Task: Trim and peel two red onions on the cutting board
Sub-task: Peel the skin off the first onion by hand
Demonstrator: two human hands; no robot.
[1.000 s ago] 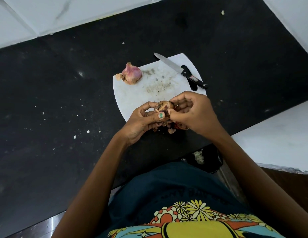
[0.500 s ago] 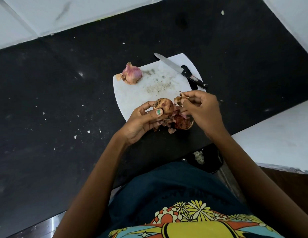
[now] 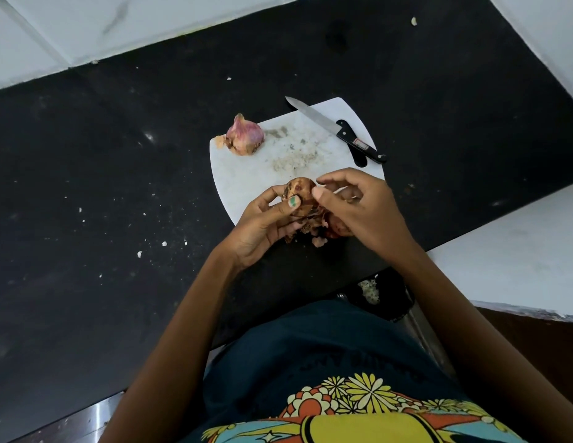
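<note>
the left hand [image 3: 262,225] grips a brownish, partly skinned onion [image 3: 300,194] over the near edge of the white cutting board [image 3: 246,183], thumb with a green-painted nail pressed on its front and fingers curled behind it. the right hand [image 3: 358,209] sits just beside the onion on the right, its fingers bent and its forefinger and thumb closing at the onion's skin; whether they have actually pinched a strip of peel cannot be told from this angle. below the two hands a small heap of loose peel scraps [image 3: 314,230] lies at the board's near rim, partly hidden by the hands. a second onion [image 3: 245,135], pinkish purple with its dry top pointing up, rests on the far left corner of the board, well apart from the hands. a knife [image 3: 334,129] with a black handle lies diagonally across the far right corner, blade tip reaching past the board's edge. the board sits on a dark speckled tabletop [image 3: 118,187] scattered with pale crumbs
</note>
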